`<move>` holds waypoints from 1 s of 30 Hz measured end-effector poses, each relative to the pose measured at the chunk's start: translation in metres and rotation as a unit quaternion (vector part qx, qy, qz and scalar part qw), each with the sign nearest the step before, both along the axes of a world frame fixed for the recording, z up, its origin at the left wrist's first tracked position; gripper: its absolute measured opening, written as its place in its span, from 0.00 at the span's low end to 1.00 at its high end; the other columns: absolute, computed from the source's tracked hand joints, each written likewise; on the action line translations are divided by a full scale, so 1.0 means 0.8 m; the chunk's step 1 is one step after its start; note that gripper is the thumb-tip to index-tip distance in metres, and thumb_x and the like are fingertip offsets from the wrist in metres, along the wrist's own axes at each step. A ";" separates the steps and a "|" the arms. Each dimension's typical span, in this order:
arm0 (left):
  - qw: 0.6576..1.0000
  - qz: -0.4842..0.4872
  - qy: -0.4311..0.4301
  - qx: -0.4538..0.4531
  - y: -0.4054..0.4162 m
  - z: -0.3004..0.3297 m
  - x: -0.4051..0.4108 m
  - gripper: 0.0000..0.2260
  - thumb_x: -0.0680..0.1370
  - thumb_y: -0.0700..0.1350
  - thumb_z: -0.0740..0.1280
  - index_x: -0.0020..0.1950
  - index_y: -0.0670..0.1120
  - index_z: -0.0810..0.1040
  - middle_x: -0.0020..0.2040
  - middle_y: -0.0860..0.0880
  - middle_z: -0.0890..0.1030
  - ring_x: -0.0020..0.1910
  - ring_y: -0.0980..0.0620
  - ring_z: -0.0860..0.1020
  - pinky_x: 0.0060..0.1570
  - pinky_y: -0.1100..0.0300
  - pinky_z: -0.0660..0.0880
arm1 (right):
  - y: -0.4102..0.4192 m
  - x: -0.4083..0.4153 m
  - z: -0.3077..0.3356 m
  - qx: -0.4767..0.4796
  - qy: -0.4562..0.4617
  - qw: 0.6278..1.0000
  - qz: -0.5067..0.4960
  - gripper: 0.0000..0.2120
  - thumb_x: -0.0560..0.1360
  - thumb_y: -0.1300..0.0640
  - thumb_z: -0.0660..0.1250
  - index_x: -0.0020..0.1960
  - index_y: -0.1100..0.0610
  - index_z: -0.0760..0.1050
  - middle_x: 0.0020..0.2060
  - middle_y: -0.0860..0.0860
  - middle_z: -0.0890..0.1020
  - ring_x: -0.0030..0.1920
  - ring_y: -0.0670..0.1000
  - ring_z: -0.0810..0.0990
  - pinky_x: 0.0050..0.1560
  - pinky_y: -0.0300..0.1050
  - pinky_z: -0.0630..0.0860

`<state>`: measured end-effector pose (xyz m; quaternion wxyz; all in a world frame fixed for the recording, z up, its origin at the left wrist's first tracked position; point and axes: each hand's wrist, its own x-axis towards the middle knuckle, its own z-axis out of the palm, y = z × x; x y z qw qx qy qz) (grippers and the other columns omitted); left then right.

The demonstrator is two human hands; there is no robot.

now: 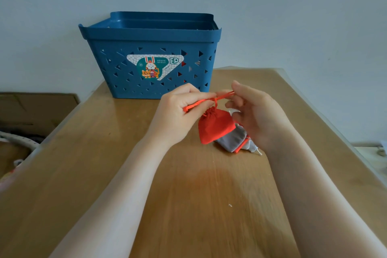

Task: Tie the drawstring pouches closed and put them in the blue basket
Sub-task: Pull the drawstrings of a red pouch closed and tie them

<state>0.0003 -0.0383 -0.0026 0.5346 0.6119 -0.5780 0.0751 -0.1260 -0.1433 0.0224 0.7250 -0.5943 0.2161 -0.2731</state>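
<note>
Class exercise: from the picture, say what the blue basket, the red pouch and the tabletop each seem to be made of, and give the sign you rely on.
Blue basket: rigid moulded plastic, matte, by its punched triangle holes.
Red pouch: soft woven cloth, gathered at the neck.
Tabletop: wood-look grain, probably laminate; dull sheen.

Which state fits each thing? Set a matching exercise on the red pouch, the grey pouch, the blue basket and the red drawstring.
Things:
1. red pouch
2. grey pouch
3. blue basket
4. red drawstring

States:
A. pulled taut between both hands
B. lying on the table
C. hanging, neck gathered
D. standing at the table's far edge

Pairs: 1-C, 2-B, 3-D, 4-A
</note>
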 end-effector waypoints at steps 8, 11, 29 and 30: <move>0.999 0.018 0.015 0.049 0.000 -0.004 -0.006 0.12 0.79 0.46 0.60 0.38 0.47 0.78 0.33 0.55 0.72 0.35 0.59 0.71 0.37 0.69 0.65 | 0.007 0.003 -0.007 0.176 -0.086 0.980 0.045 0.19 0.78 0.49 0.58 0.29 0.53 0.69 0.29 0.47 0.77 0.26 0.44 0.69 0.26 0.34 0.61; 0.997 0.050 0.015 0.064 0.002 -0.005 0.001 0.16 0.79 0.47 0.59 0.32 0.44 0.73 0.30 0.48 0.71 0.33 0.53 0.69 0.34 0.59 0.66 | -0.001 0.001 -0.006 0.139 -0.058 0.988 0.013 0.18 0.79 0.48 0.57 0.33 0.54 0.68 0.26 0.46 0.69 0.24 0.43 0.64 0.20 0.33 0.55; 0.973 0.038 0.196 0.117 0.004 0.000 0.001 0.19 0.79 0.47 0.63 0.29 0.41 0.69 0.23 0.56 0.67 0.26 0.57 0.64 0.32 0.59 0.61 | 0.026 0.012 -0.017 -0.280 0.055 0.958 0.006 0.09 0.74 0.62 0.68 0.36 0.57 0.82 0.24 0.43 0.79 0.28 0.38 0.74 0.32 0.27 0.69; 0.972 0.041 0.198 0.119 0.003 0.000 0.000 0.19 0.79 0.48 0.64 0.29 0.43 0.69 0.23 0.56 0.67 0.26 0.57 0.64 0.32 0.59 0.61 | 0.027 0.014 -0.017 -0.282 0.056 0.958 0.004 0.10 0.74 0.63 0.68 0.35 0.58 0.80 0.23 0.42 0.77 0.27 0.38 0.72 0.31 0.27 0.67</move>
